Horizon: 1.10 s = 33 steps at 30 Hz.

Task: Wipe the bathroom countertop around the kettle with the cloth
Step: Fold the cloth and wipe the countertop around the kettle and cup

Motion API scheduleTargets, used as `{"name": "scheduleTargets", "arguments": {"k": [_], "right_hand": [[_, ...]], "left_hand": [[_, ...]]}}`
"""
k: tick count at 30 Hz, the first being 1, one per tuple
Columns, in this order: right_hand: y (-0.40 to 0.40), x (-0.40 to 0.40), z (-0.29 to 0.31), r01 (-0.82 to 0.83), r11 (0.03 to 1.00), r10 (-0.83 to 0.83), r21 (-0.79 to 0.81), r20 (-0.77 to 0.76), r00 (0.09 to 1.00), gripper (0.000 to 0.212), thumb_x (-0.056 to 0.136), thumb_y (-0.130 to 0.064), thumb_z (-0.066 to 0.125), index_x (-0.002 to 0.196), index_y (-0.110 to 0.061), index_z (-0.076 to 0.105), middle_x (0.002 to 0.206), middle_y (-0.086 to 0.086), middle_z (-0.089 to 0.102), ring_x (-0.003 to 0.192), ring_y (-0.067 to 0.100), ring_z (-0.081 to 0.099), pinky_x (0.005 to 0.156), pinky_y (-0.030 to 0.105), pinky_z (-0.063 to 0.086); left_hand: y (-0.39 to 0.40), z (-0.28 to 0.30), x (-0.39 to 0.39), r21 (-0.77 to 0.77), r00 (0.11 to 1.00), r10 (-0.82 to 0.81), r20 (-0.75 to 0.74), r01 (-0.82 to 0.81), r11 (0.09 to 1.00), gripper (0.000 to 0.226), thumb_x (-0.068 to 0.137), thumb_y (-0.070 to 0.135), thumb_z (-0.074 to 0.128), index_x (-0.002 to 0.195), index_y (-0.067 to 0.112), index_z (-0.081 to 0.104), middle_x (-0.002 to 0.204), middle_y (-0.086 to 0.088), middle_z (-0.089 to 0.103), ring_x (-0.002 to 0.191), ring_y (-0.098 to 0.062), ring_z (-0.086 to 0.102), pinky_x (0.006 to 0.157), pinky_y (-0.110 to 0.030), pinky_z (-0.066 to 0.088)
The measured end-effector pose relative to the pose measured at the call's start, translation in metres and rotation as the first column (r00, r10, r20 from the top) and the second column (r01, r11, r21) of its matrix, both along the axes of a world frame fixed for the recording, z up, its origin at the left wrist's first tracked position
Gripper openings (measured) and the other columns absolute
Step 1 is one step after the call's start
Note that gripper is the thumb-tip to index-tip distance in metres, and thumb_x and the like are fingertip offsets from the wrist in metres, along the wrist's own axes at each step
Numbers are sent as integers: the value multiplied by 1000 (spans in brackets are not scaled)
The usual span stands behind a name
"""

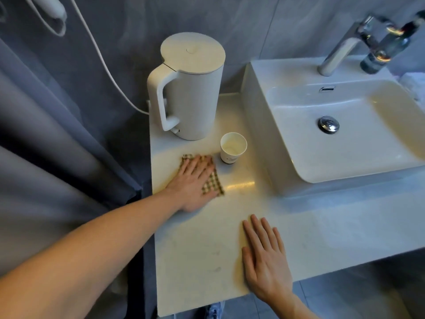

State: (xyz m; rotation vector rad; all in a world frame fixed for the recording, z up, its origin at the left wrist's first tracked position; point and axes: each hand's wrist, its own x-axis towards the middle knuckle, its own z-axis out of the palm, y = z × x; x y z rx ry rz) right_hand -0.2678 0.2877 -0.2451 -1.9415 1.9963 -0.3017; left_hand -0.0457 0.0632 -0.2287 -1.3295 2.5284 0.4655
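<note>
We press left hand (pixel 194 180) flat, fingers spread, on brown checked cloth (pixel 212 180) near pale stone countertop (pixel 200 249) left edge, before white kettle (pixel 188 88); right hand (pixel 264 256) flat, empty, likely bracing.

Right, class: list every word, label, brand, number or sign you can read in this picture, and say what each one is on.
No text can be read.
Cup: a small dark mark near its base, too small to read.
Bottle by the tap: a label, too blurred to read.
Kettle, cloth, sink: no writing shows.
</note>
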Motion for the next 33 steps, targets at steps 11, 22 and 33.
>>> {"name": "scheduleTargets", "arguments": {"k": [11, 22, 33], "right_hand": [[11, -33, 2, 161, 979, -132, -125, 213, 968, 52, 100, -23, 49, 151, -15, 53, 160, 1, 44, 147, 21, 42, 124, 38, 31], [21, -72, -7, 195, 968, -176, -156, 125, 976, 48, 98, -14, 53, 145, -13, 58, 156, 3, 48, 143, 24, 46, 121, 47, 35], [-52, -38, 28, 54, 987, -9, -153, 279, 960, 61, 97, -14, 57, 156, -19, 40, 165, -9, 28, 153, -1, 21, 125, 16, 16]], "left_hand": [[71, -3, -8, 36, 999, -29, -28, 30, 999, 88, 99, 70, 10, 161, 20, -24, 165, -2, -40, 150, -26, -41, 126, -54, -13], [39, -10, -143, -64, 990, -112, -90, 106, 992, 83, 102, 61, 29, 167, 16, 2, 175, -5, -7, 160, -30, -13, 126, -53, -12], [89, 9, -44, -52, 976, -79, -202, 70, 996, 76, 104, 50, 29, 167, 20, -1, 173, 2, -19, 156, -16, -27, 128, -42, -9]]}}
